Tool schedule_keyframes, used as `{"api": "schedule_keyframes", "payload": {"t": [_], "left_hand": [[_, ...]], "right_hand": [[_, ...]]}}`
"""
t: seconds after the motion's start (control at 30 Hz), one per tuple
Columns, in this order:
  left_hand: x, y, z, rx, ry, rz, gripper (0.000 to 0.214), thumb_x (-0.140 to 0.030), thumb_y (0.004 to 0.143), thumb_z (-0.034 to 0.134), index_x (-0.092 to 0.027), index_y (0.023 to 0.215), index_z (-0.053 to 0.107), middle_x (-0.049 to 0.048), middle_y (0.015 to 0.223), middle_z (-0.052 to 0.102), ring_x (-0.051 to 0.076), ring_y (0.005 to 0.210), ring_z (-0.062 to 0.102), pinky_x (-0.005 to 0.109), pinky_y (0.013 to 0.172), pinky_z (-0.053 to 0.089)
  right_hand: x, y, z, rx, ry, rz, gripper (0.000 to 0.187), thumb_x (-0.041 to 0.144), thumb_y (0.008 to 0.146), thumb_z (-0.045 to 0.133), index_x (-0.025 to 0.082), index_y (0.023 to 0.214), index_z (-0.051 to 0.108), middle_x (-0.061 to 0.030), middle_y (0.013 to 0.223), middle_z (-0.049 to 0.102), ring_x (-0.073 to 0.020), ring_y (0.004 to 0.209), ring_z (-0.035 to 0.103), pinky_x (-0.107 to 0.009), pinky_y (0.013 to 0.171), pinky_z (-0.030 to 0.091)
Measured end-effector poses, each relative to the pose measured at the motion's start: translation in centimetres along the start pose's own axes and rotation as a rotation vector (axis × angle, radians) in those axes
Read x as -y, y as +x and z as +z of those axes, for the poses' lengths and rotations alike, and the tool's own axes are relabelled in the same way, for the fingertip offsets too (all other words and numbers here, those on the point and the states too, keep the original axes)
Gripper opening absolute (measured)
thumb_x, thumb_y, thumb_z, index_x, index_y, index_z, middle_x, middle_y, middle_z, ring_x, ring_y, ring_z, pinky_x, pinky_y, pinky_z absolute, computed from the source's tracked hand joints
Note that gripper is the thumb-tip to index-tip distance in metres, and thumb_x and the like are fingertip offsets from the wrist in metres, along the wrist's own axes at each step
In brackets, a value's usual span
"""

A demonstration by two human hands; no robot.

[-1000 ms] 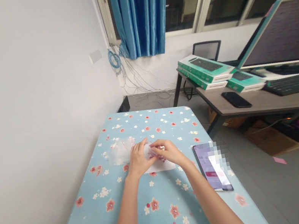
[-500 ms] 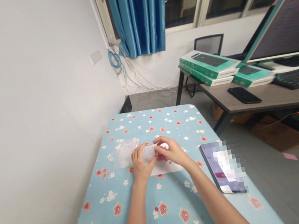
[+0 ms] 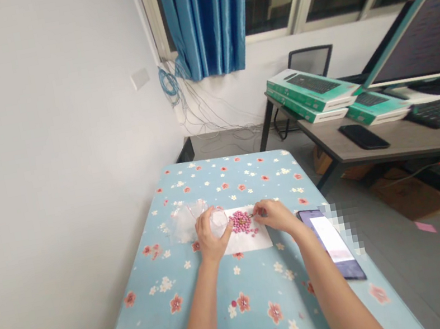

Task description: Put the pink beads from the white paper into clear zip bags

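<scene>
Small pink beads (image 3: pixel 240 222) lie in a loose pile on a white sheet of paper (image 3: pixel 255 243), a few strays at the pile's lower right. My left hand (image 3: pixel 211 237) is closed around the side of a clear round cup (image 3: pixel 218 220), just left of the beads. The cup seems tilted; its contents cannot be made out. To the right of the pile, my right hand (image 3: pixel 271 215) pinches something thin and dark that points at the beads; its kind is too small to tell. Clear plastic bags (image 3: pixel 186 224) lie left of my left hand.
A phone (image 3: pixel 334 246) with a lit screen rests at the right edge of the flower-patterned table (image 3: pixel 212 313). A white wall (image 3: pixel 58 187) runs along the left. Keyboard boxes (image 3: pixel 313 91), a dark phone (image 3: pixel 364 137) and a monitor (image 3: pixel 426 31) stand on the desk to the right.
My right hand has moved right, away from the cup and off the beads, uncovering the pile and the thin dark thing. My left hand stays at the cup.
</scene>
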State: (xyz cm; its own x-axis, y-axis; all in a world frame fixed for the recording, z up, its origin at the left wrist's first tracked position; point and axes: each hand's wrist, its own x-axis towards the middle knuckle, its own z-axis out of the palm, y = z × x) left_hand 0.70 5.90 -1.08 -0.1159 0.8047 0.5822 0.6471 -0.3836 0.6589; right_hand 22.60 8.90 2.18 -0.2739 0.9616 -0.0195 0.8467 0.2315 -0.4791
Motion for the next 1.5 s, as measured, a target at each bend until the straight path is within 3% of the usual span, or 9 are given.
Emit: {"api": "schedule_keyframes", "payload": {"t": [0.1,0.23,0.4,0.57,0.77,0.87,1.07,1.27,1.5], "left_hand": [[0.0,0.0,0.0,0.003,0.005,0.002,0.052,-0.037,0.074,0.068,-0.020,0.119,0.048,0.0105,0.109,0.061,0.025,0.103,0.057,0.043,0.092,0.044],[0.0,0.0,0.1,0.004,0.012,0.011,0.052,-0.037,0.073,0.068,-0.020,0.118,0.048,0.0102,0.109,0.061,0.024,0.102,0.057,0.042,0.091,0.044],[0.0,0.0,0.1,0.036,0.027,0.024,0.051,-0.037,0.073,0.067,-0.021,0.118,0.048,0.0098,0.110,0.062,0.025,0.103,0.057,0.042,0.092,0.043],[-0.1,0.0,0.1,0.087,0.055,0.046,0.049,-0.037,0.073,0.067,-0.022,0.117,0.050,0.0090,0.110,0.063,0.025,0.104,0.056,0.041,0.092,0.042],[-0.1,0.0,0.1,0.083,0.058,0.064,0.048,-0.036,0.074,0.067,-0.021,0.116,0.050,0.0085,0.110,0.063,0.024,0.104,0.056,0.040,0.092,0.042],[-0.2,0.0,0.1,0.089,0.057,0.078,0.047,-0.036,0.074,0.066,-0.021,0.116,0.050,0.0081,0.110,0.063,0.024,0.104,0.056,0.040,0.092,0.042],[-0.5,0.1,-0.2,0.144,0.067,0.093,0.047,-0.037,0.075,0.066,-0.022,0.117,0.050,0.0076,0.112,0.063,0.024,0.105,0.056,0.041,0.093,0.041],[-0.4,0.0,0.0,0.148,0.060,0.110,0.048,-0.031,0.073,0.067,-0.022,0.118,0.049,0.0069,0.113,0.063,0.024,0.104,0.057,0.040,0.092,0.041],[-0.4,0.0,0.2,0.160,0.053,0.069,0.048,-0.034,0.074,0.068,-0.022,0.117,0.050,0.0063,0.111,0.064,0.023,0.102,0.057,0.039,0.091,0.041]], "right_hand": [[0.4,-0.1,-0.1,0.009,0.048,-0.025,0.013,0.022,0.073,0.059,0.018,0.080,0.069,-0.0048,0.080,0.066,-0.0162,0.072,0.058,-0.025,0.066,0.038],[0.4,-0.4,-0.2,0.116,0.098,-0.031,0.009,0.023,0.070,0.062,0.019,0.073,0.070,-0.0018,0.071,0.064,-0.0140,0.063,0.055,-0.023,0.061,0.037],[0.2,-0.7,-0.4,0.220,0.133,-0.036,0.013,0.024,0.066,0.066,0.020,0.077,0.070,0.0009,0.063,0.060,-0.0128,0.058,0.052,-0.022,0.055,0.033],[0.6,-0.7,-0.4,0.261,0.135,-0.064,0.018,0.013,0.063,0.060,0.021,0.076,0.071,0.0025,0.059,0.058,-0.0117,0.056,0.050,-0.021,0.054,0.031],[0.4,-0.6,-0.1,0.265,0.154,-0.084,0.013,0.014,0.065,0.061,0.020,0.072,0.070,0.0026,0.059,0.058,-0.0115,0.056,0.049,-0.022,0.055,0.032],[0.4,-0.5,-0.2,0.184,0.203,-0.078,0.010,0.018,0.070,0.060,0.018,0.076,0.068,0.0018,0.061,0.058,-0.0120,0.056,0.050,-0.022,0.055,0.034],[3.1,-0.4,-0.7,-0.196,0.378,-0.153,0.016,0.031,0.084,0.054,0.019,0.088,0.063,-0.0008,0.074,0.060,-0.0143,0.069,0.055,-0.025,0.067,0.042],[6.2,-0.1,0.5,-0.248,0.390,-0.287,0.016,0.032,0.088,0.053,0.020,0.090,0.063,-0.0012,0.076,0.058,-0.0155,0.075,0.055,-0.028,0.075,0.042],[5.7,-0.3,0.3,-0.330,0.416,-0.294,0.020,0.034,0.088,0.053,0.021,0.099,0.063,-0.0032,0.084,0.058,-0.0175,0.081,0.056,-0.032,0.077,0.043]]}}
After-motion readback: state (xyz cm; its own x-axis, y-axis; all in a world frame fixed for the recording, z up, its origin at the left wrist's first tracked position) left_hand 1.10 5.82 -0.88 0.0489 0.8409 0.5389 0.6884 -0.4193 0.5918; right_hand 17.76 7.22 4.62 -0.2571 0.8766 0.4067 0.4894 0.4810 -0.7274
